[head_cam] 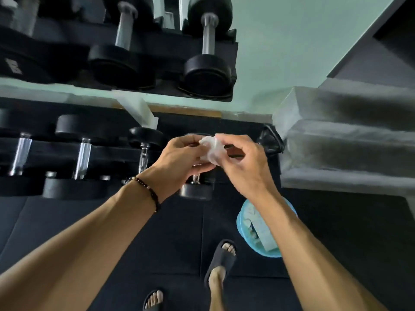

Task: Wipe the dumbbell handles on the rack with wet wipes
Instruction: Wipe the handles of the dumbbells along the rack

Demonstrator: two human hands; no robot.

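- At the bottom of the frame, two sandalled feet stand on dark floor matting; a blue tub (pixel 244 223) holding packets sits on the floor at lower right, partly hidden behind the right forearm.
- At centre frame, the left hand (pixel 179 160) and the right hand (pixel 242 162) meet over a crumpled white wet wipe (pixel 210 151). Both hands pinch it between curled fingertips, one at each side; it appears bunched, not spread flat. A beaded bracelet (pixel 146 191) circles the left wrist.
- Directly beneath the hands, on the lower tier of the rack (pixel 107 151), lies the nearest dumbbell (pixel 195 190). Only its near head and a short chrome stub of handle show; the rest is hidden by the hands.
- Key relation: the handle runs away from the viewer, up the frame, as do the neighbouring handles (pixel 83 158) to the left. Judged from this, the wipe lies straight above its target, and both hands are about equally near.
- The next move probably calls for lowering the wipe, wrapping it around the bar, and stroking along that near-to-far axis.
- At the top of the frame, the upper tier carries larger dumbbells (pixel 207 63), handles likewise pointing up the frame.
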